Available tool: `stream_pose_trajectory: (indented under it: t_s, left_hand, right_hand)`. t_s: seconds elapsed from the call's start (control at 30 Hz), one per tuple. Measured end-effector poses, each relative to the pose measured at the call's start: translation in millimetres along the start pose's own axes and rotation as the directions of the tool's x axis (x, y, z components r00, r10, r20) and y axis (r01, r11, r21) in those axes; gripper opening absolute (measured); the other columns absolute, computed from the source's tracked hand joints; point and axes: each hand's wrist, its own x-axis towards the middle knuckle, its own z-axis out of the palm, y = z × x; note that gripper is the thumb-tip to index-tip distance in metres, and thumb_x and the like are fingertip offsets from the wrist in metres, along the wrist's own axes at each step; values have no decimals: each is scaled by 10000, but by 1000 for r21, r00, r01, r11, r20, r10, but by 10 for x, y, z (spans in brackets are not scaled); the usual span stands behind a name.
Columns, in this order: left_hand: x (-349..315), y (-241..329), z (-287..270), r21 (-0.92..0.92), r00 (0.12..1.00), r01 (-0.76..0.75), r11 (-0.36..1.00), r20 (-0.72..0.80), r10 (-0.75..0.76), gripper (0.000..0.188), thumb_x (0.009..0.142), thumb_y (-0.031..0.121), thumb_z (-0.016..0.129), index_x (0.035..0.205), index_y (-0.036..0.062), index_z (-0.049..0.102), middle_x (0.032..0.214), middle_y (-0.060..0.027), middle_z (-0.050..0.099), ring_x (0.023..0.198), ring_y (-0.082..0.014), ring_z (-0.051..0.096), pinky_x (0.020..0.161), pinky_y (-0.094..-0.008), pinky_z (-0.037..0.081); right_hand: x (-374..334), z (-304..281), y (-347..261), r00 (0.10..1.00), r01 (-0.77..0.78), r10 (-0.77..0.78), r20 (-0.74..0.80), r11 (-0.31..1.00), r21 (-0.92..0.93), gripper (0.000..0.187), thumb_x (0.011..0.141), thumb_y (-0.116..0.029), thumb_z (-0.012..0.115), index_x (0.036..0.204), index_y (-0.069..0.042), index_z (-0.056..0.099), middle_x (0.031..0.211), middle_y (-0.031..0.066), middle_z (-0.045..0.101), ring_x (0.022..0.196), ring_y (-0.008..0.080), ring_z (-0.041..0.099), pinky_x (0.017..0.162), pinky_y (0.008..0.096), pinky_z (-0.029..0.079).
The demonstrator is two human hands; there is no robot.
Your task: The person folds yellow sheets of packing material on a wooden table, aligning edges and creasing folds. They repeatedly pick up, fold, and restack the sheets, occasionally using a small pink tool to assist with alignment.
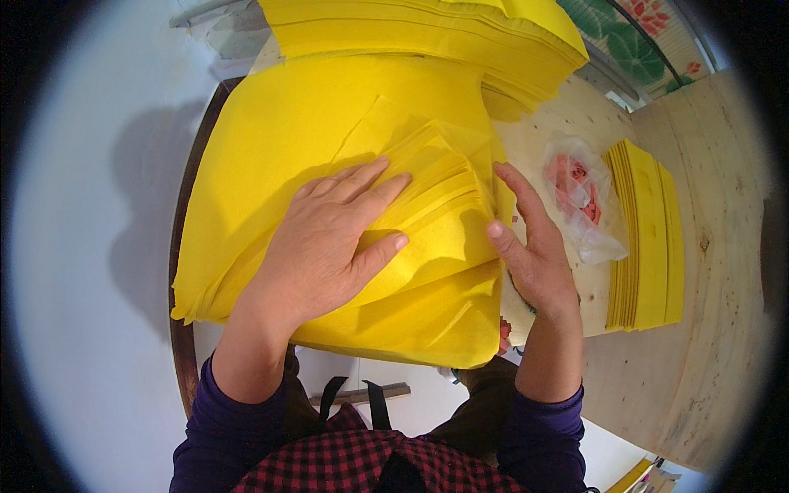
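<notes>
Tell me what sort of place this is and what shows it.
Likely a small workshop, perhaps in a home: loose yellow sheets lie under the left hand, a thick yellow stack rises beyond, and a neat yellow bundle stands beside a plastic bag.

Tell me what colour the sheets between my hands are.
The sheets are bright yellow, as the head view shows.

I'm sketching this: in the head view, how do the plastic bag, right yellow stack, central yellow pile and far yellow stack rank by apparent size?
1. Central yellow pile, largest
2. Far yellow stack, cropped above
3. Right yellow stack
4. Plastic bag, smallest
</notes>
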Motion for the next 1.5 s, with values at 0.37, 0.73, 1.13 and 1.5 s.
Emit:
stream_pose_trajectory:
  t_s: [0.37, 0.73, 1.13, 1.5]
  left_hand:
    - [-2, -11, 13, 15, 1000, -3, 1000, -2, 4, 604, 950, 397, 574, 1458, 83, 482, 1505, -201, 451, 1349, -387, 443, 1116, -462, 326]
    - [-4, -6, -5, 3, 1000, -1, 1000, -6, 1, 590, 947, 383, 586, 1453, 95, 491, 1502, -196, 455, 1338, -387, 452, 1117, -465, 327]
    - [-3, 0, -5, 7, 1000, -6, 1000, -10, 7, 590, 956, 400, 567, 1450, 86, 493, 1496, -206, 460, 1336, -385, 456, 1108, -461, 331]
    - [-4, 9, -4, 0, 1000, 5, 1000, -11, -5, 587, 954, 406, 570, 1439, 81, 504, 1494, -201, 464, 1337, -388, 454, 1114, -463, 330]
  right_hand:
    - [-2, 40, -15, 1000, 21, -18, 25, 992, -128, 849, 725, -223, 809, 1464, -58, 423, 1534, 255, 385, 1452, 379, 350, 1191, 414, 289]
    - [-21, -44, -28, 994, 24, 2, 109, 971, -237, 936, 677, -240, 812, 1499, -92, 389, 1557, 255, 346, 1477, 377, 303, 1198, 441, 273]
    - [6, -45, 42, 999, -17, 17, -46, 1000, 6, 713, 821, -384, 777, 1410, -76, 516, 1503, 233, 451, 1423, 356, 408, 1168, 408, 307]
    - [23, 71, -5, 999, -54, 54, -4, 997, -46, 773, 762, -252, 801, 1429, -42, 470, 1509, 228, 437, 1423, 358, 402, 1172, 394, 313]
